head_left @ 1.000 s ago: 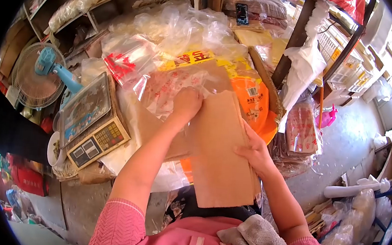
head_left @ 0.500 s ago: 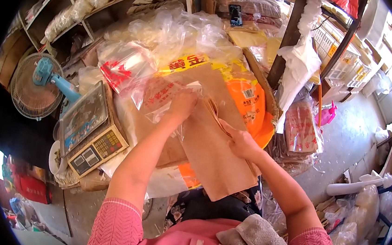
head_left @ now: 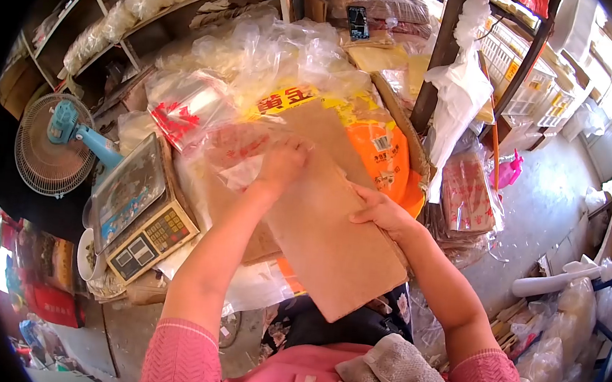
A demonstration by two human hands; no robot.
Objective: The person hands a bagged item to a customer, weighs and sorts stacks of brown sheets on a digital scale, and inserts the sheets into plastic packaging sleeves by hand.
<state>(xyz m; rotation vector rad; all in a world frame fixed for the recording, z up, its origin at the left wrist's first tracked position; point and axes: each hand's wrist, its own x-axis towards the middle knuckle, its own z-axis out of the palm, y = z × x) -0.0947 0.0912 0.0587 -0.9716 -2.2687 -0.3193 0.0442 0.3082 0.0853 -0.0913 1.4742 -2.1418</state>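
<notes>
A stack of flat brown paper sheets [head_left: 334, 241] slants across the front of the work surface. My right hand [head_left: 380, 216] grips its right edge, thumb on top and fingers beneath. At the far end of the stack my left hand [head_left: 283, 166] is closed, with thin clear plastic around its fingers. The plastic bag [head_left: 241, 145] with red print lies left of that hand. Under the stack are another brown sheet [head_left: 318, 130] and a yellow and orange printed bag [head_left: 379, 150]. What the left fingertips pinch is partly hidden.
On the left stand a scale [head_left: 152, 239], a blue fan [head_left: 71, 127] and a white bowl [head_left: 89, 256]. Crumpled clear plastic [head_left: 275, 46] covers the back. A dark post [head_left: 441, 57] rises at the right, near bundled red-printed bags [head_left: 469, 194]. A phone [head_left: 358, 22] is at the back.
The brown stack has swung to a slant, its near end moving right. Its edge, bent open half a second ago, now lies flatter. The camera view has shifted slightly.
</notes>
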